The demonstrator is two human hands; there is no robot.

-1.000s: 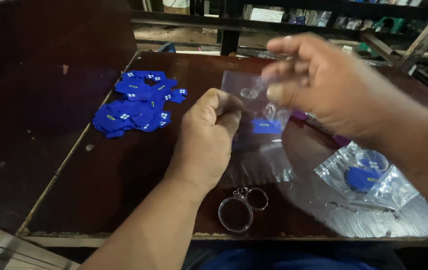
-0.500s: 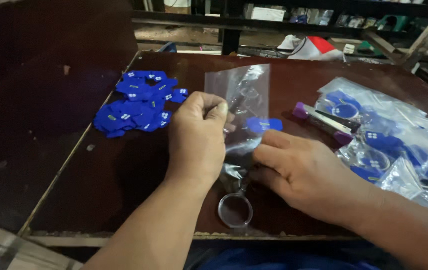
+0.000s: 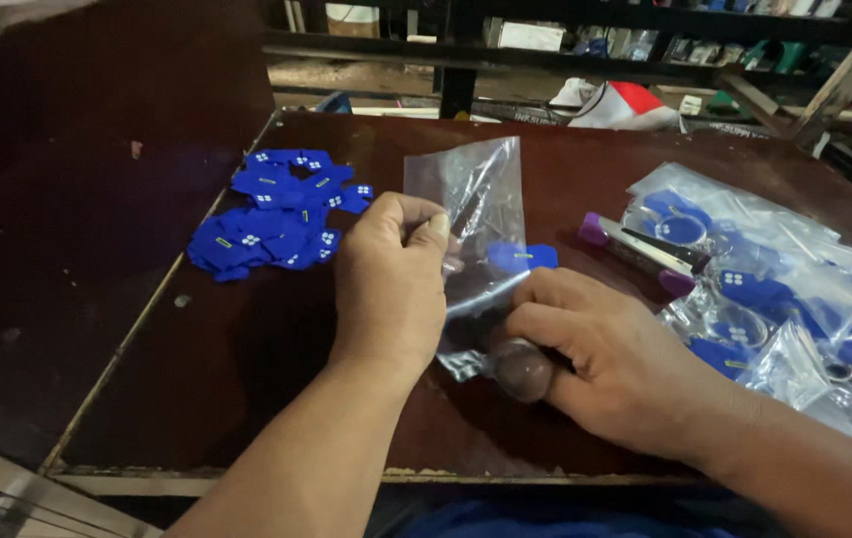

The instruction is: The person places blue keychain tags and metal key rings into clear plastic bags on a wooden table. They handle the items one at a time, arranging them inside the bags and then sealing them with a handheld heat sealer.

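While the left hand (image 3: 391,284) pinches the upper edge of a small clear plastic bag (image 3: 471,229) between thumb and forefinger, holding it upright over the middle of the dark brown table (image 3: 247,369), the right hand (image 3: 595,354) clamps the bag's lower end, fingers (image 3: 546,299) curled over the plastic and thumb pressed underneath. Something blue (image 3: 521,257) shows through the bag, possibly a tag, though the film blurs it. Far left on the table lies a loose heap of blue tags (image 3: 272,214) with small white marks. Just right of the bag rests a dark pen-like tool with purple ends (image 3: 640,254), and beyond it, on the right side, spreads a pile of filled clear packets (image 3: 775,289) holding blue pieces. Both hands are closed on the bag.
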